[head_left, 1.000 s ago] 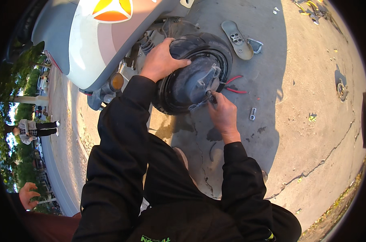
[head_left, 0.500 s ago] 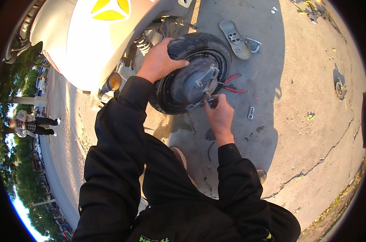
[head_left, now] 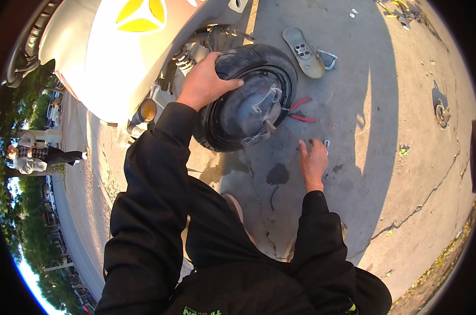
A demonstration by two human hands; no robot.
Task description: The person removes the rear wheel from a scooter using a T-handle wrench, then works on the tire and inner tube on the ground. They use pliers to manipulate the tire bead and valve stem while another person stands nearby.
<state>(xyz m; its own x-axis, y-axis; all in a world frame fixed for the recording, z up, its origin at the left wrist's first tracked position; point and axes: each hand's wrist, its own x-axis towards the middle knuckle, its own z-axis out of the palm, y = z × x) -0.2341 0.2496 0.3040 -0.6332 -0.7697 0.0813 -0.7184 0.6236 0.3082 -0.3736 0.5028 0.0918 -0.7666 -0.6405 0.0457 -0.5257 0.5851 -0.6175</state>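
Green lettering (head_left: pixel 202 311) marks the black jacket (head_left: pixel 243 286); left hand (head_left: pixel 206 83) clasps the wheel (head_left: pixel 240 113), right hand (head_left: pixel 315 163) has fingers parted beside a metal piece (head_left: pixel 327 144).

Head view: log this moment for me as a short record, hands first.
Left hand: gripping the wheel by its tyre
Right hand: open, off the wheel, beside a small slotted metal piece; contact unclear
Axle end: exposed, pointing to the picture's lower right
Near wheel: red-handled tool, its head partly hidden
Farther off: long grey plate lying on the ground
Vehicle: light-coloured body, upper left
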